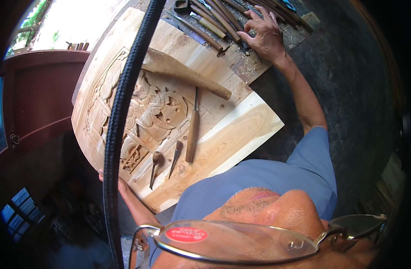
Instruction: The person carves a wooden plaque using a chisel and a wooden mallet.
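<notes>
Closest to you, your left hand [120, 184] is at the left part of the near edge of the carved panel [234, 141]; a black cord [129, 76] hides much of it, so you cannot tell how its fingers are set or whether they grip the wood. Just inside that near edge lie a small round-handled gouge [156, 157] and a short pointed tool [175, 157]. Further right, a long-handled chisel [193, 134] runs from near to far. Beyond them, a wooden mallet [187, 74] slants across the panel, its thinner end toward the right edge.

Farther out, past the panel's far right edge, the row of carving tools [210, 27] lies on the surface [253, 71]. Your right hand [266, 38] is much the nearer one, over the row near the surface's right edge. Its thumb and forefinger curve toward each other around a small gap, the other fingers loosely spread; you cannot tell whether they hold a tool. Most of the row lies to the left of those fingers, long axes slanting from far left to near right, with the nearest handle ends pointing toward you.
</notes>
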{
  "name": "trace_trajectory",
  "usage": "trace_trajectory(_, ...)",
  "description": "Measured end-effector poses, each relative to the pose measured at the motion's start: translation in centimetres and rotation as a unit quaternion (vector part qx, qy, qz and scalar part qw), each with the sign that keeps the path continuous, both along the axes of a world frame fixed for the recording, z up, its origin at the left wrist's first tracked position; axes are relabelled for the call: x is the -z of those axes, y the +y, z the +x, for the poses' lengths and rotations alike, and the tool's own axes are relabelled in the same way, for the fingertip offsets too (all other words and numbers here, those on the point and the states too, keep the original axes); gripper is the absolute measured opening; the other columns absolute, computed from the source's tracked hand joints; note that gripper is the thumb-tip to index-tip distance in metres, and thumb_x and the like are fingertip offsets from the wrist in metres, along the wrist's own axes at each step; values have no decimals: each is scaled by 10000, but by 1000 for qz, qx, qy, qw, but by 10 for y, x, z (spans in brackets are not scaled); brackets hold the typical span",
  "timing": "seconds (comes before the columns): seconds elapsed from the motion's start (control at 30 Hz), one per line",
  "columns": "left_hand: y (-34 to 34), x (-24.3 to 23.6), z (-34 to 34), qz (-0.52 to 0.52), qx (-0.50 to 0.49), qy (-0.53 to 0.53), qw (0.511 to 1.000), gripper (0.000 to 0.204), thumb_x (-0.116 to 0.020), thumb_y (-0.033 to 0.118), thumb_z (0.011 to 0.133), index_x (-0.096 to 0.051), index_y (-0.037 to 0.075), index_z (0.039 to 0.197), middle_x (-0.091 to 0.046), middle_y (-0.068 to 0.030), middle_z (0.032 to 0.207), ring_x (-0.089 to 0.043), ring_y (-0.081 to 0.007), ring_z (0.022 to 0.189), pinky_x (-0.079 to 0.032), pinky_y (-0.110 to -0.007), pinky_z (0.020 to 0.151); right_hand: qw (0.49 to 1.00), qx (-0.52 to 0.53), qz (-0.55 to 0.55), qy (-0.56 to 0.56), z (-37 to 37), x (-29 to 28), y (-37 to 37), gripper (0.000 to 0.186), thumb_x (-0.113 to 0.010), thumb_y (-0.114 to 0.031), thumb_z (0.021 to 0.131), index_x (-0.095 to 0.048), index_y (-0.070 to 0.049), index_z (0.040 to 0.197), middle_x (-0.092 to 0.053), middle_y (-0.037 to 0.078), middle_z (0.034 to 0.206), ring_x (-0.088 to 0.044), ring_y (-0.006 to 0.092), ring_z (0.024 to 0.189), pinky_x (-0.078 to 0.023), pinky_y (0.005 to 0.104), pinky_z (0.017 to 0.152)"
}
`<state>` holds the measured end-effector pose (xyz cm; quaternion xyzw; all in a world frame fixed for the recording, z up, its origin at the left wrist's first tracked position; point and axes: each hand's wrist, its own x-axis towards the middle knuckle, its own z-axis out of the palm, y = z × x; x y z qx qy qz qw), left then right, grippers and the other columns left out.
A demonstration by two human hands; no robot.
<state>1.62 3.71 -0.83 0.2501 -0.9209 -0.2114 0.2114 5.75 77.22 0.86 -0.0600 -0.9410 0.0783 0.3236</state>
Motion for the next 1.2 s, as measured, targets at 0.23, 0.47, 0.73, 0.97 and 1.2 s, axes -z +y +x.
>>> trace_trajectory(0.23, -6, 2, -2, 10, 4, 1, 1000, 727, -439, 638, 1016, -627, 4, 1317, -678, -239, 1250, -636, -421, 1146, -481, -491, 962, 999, 23, 18, -34, 6, 14, 10, 208, -837, -218, 776, -699, -69, 728, -684, 95, 1288, -501, 324, 1371, -318, 606, 1162)
trace_trajectory(0.47, 3, 1, -1, 15, 13, 16, 1000, 736, -445, 640, 1014, -626, -5, 1319, -679, -240, 1248, -637, -420, 1143, -480, -489, 970, 994, 26, -103, 11, 9, 8, 23, 193, -811, -203, 705, -709, -44, 665, -703, 125, 1161, -515, 383, 1334, -336, 638, 1153)
trace_trajectory(0.73, -9, 6, -3, 23, 2, 14, 1000, 722, -454, 632, 1015, -629, -1, 1315, -686, -236, 1235, -644, -415, 1130, -482, -490, 968, 998, 42, -45, -1, 10, 10, 31, 204, -840, -199, 689, -709, -45, 714, -694, 149, 1183, -502, 401, 1348, -329, 656, 1157)
trace_trajectory(0.97, -13, 17, -7, 21, 31, 37, 999, 706, -452, 622, 1019, -633, 6, 1310, -687, -234, 1237, -646, -412, 1131, -481, -490, 969, 995, -11, -97, 13, 8, 1, -3, 247, -822, -256, 719, -713, -38, 764, -671, 175, 1228, -495, 414, 1353, -325, 672, 1132)
trace_trajectory(1.2, -30, 22, -7, 1, 25, 47, 999, 694, -448, 603, 1028, -631, -7, 1302, -685, -242, 1232, -644, -409, 1131, -483, -481, 964, 998, -1, -52, -37, -1, -11, -13, 261, -787, -269, 711, -707, -23, 746, -657, 169, 1195, -492, 403, 1356, -330, 672, 1118)
